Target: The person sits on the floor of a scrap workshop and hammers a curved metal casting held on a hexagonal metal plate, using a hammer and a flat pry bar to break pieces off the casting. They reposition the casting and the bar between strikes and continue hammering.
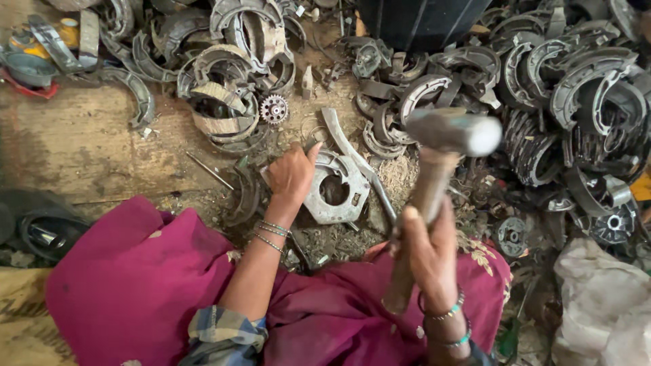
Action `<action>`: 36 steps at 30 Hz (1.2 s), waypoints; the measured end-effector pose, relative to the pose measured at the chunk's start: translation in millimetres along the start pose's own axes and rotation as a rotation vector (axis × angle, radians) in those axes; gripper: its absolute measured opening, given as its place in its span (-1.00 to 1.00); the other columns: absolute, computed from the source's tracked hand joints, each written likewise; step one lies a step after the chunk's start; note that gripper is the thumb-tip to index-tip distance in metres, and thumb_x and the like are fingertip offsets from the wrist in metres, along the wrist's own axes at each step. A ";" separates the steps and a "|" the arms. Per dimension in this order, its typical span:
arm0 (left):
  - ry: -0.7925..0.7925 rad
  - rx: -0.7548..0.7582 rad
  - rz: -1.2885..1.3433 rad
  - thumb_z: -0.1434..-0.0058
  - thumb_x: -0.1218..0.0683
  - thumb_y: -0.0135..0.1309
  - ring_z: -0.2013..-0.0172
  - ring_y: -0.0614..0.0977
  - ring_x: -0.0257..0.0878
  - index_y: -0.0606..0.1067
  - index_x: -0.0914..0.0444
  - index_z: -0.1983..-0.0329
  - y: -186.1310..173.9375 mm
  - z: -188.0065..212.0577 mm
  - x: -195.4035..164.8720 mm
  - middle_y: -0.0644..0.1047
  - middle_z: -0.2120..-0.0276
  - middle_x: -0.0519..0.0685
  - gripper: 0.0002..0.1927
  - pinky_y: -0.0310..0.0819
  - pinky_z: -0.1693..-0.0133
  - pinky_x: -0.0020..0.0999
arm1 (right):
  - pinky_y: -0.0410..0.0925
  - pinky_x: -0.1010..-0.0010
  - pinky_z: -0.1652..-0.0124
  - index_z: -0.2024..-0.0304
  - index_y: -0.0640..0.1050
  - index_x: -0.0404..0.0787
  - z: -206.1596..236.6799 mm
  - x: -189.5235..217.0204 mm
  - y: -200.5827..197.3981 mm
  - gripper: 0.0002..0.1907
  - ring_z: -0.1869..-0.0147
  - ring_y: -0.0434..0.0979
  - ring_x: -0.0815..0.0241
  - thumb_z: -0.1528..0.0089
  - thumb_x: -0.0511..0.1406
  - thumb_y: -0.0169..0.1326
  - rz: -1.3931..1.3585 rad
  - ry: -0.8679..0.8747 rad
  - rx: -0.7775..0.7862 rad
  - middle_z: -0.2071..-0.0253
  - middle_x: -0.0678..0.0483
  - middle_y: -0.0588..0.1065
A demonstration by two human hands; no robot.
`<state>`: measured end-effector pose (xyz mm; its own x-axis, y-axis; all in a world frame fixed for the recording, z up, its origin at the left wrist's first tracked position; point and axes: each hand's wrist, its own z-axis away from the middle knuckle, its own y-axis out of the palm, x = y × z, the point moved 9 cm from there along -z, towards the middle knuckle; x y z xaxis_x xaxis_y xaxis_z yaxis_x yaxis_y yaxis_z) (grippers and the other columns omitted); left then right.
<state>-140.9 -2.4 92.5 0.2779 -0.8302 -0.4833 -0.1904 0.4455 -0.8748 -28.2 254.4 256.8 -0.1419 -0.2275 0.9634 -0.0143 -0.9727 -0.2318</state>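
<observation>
- Left hand (291,173) presses flat on a grey metal brake plate (337,190), fingers curled over its left edge; the plate lies on the dirty floor, round-holed and scuffed.
- Right hand (428,245) is clenched around a wooden-handled hammer (442,150), its steel head raised above the plate.
- Curved brake shoes (576,81) heap around.

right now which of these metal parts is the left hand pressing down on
The flat grey plate with the round hole, lying right under the left hand. The curved brake shoes lie piled farther off, untouched, while the right hand grips a hammer.

Brake shoe piles (576,88) at both sides; small gear (274,109) on dirt; white sack (603,305) at lower right.
</observation>
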 end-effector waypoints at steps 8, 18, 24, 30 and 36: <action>0.037 -0.059 0.039 -0.37 -0.36 -0.13 0.43 0.68 0.20 0.53 0.29 0.31 2.4 -3.2 1.8 0.62 0.47 0.23 -0.37 0.56 0.37 0.07 | 0.43 0.43 0.57 -0.22 0.35 -0.32 -7.5 -66.8 34.0 -0.55 0.55 0.46 0.27 -0.34 -0.25 0.03 0.160 0.266 0.091 0.40 -0.04 0.47; -0.008 -0.008 0.026 -0.43 -0.32 -0.19 0.45 0.68 0.19 0.52 0.28 0.29 11.0 -1.4 6.1 0.62 0.48 0.21 -0.40 0.56 0.40 0.08 | 0.45 0.51 0.47 -0.17 0.18 -0.30 27.2 43.5 -15.1 -0.65 0.44 0.49 0.32 -0.47 -0.28 -0.03 -0.129 -0.413 -0.025 0.32 0.04 0.47; 0.032 -0.055 0.002 -0.47 -0.32 -0.19 0.42 0.70 0.16 0.52 0.28 0.28 19.3 -5.1 6.6 0.63 0.44 0.21 -0.39 0.57 0.37 0.02 | 0.37 0.42 0.53 -0.34 0.25 -0.25 -17.1 -64.0 49.0 -0.47 0.47 0.44 0.29 -0.38 -0.22 0.05 0.335 0.048 0.120 0.41 0.06 0.47; 0.034 -0.041 0.044 -0.44 -0.30 -0.19 0.41 0.69 0.17 0.53 0.29 0.23 16.2 -4.8 6.2 0.64 0.43 0.22 -0.41 0.56 0.37 0.05 | 0.42 0.43 0.58 -0.20 0.35 -0.30 -0.5 -38.6 7.1 -0.57 0.56 0.46 0.29 -0.32 -0.26 0.00 0.091 0.152 0.000 0.46 0.05 0.47; -0.033 0.034 0.033 -0.43 -0.33 -0.22 0.38 0.70 0.17 0.54 0.27 0.25 14.4 -2.3 8.3 0.64 0.41 0.21 -0.39 0.57 0.33 0.06 | 0.44 0.47 0.39 -0.22 0.22 -0.20 35.4 80.8 -24.3 -0.70 0.40 0.50 0.30 -0.50 -0.31 -0.04 -0.247 -0.516 -0.054 0.31 0.05 0.48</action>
<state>-143.5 -3.6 76.0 0.3033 -0.8034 -0.5124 -0.1681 0.4842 -0.8586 -4.2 258.0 345.1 0.3738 0.0000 0.9275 -0.0381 -0.9992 0.0154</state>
